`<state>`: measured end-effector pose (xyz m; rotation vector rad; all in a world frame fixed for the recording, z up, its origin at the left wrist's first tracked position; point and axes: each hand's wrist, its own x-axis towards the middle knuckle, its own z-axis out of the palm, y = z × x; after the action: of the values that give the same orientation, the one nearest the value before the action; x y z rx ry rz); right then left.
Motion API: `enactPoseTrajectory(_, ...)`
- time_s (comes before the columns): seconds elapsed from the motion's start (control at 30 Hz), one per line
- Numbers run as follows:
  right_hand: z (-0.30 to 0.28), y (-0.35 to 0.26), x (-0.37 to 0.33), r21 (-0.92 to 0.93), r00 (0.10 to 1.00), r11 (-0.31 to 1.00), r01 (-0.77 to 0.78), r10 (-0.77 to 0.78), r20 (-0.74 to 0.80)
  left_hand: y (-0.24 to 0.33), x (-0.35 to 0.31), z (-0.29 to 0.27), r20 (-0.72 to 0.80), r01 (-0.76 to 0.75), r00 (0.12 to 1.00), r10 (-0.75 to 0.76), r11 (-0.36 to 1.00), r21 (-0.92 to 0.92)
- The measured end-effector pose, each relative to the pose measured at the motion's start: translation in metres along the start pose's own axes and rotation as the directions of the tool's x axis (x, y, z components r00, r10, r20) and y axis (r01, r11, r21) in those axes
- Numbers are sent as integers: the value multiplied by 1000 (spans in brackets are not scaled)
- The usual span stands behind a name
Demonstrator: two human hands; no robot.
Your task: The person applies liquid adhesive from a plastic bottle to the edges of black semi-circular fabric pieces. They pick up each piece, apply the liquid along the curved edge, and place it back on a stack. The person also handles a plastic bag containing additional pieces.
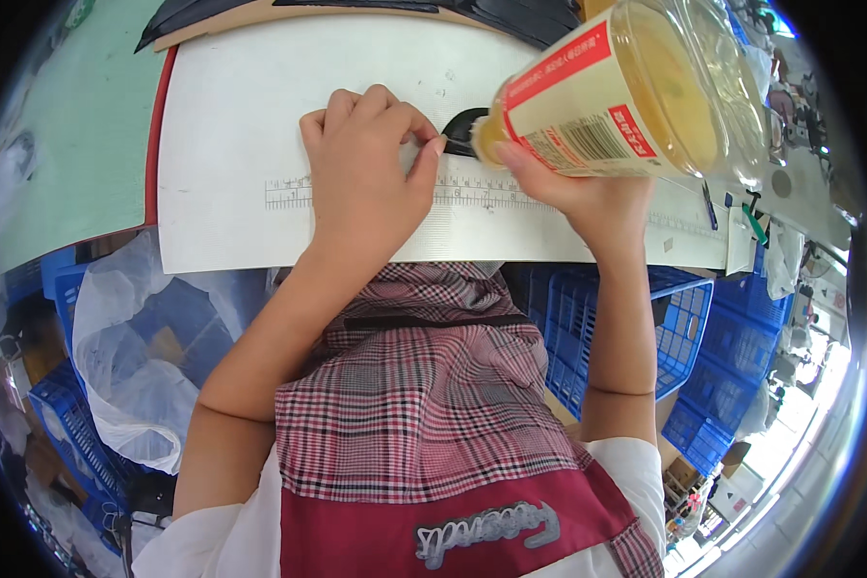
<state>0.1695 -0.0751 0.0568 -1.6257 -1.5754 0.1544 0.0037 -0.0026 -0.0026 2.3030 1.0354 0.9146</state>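
A half-round black piece, perhaps leather, lies on the white tabletop. My left hand rests on the table with its fingers bent, and its thumb and forefinger pinch the left edge of that piece. My right hand grips the neck of a clear plastic bottle. The bottle has a cream and red label and yellowish contents. It is tipped, its base up to the right and its mouth down at the right end of the black piece. The bottle and my thumb hide part of that end.
Printed ruler marks run across the table. Along the far edge lie black sheets. A pen sits at the right. Below the table are blue crates and a clear plastic bag; a green surface adjoins at left.
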Motion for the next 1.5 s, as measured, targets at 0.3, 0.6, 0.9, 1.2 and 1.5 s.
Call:
enactPoseTrajectory(0.3,-79,47,-33,-154,961,965,-211,176,-211,-3,0,-6,20,-5,1000,5,1000,14)
enactPoseTrajectory(0.6,-13,0,17,129,993,987,-91,100,-66,-4,1,-11,49,1,999,-2,1000,24)
enactPoseTrajectory(0.9,-18,28,5,78,992,991,-109,114,-60,0,0,-5,35,-19,999,18,1000,16)
enactPoseTrajectory(1.2,-99,71,-52,125,865,914,-387,407,-293,-2,2,-20,113,18,993,-20,1000,19)
enactPoseTrajectory(1.5,-41,60,-82,772,750,571,-279,632,-197,14,14,-15,101,-185,980,172,974,131)
